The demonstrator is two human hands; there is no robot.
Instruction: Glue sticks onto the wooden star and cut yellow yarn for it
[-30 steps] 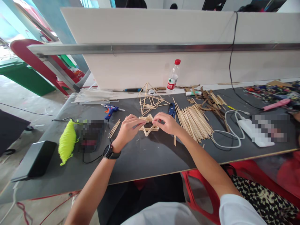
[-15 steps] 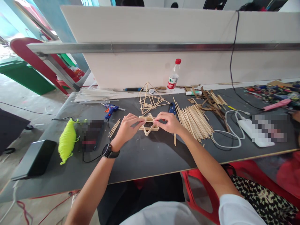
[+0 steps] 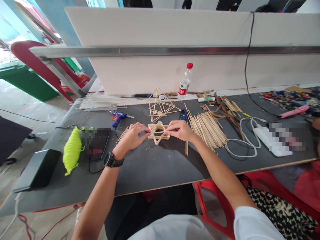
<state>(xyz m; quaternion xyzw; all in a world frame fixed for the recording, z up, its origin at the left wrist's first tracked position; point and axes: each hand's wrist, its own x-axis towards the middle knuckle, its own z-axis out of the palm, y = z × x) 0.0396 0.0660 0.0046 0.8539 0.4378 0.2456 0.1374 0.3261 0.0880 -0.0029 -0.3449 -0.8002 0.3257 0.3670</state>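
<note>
A small star made of wooden sticks [image 3: 158, 132] lies on the dark table [image 3: 155, 166] between both hands. My left hand [image 3: 131, 136], with a black watch on the wrist, pinches the star's left side. My right hand [image 3: 182, 130] pinches its right side with fingertips. Just behind the star stands a larger stick frame shaped like a pyramid [image 3: 160, 106]. A heap of loose wooden sticks [image 3: 207, 128] lies right of my right hand.
A blue glue gun [image 3: 118, 117], blue cutters [image 3: 183, 115], neon yellow yarn [image 3: 72, 150], a black box [image 3: 37, 170], a phone and a bottle [image 3: 185, 80] sit around. White cable and power strip [image 3: 271, 140] lie right. A white partition backs the table.
Both hands shifted slightly inward on the star; the left wrist slid a little to the left. The star stays in the same spot.
</note>
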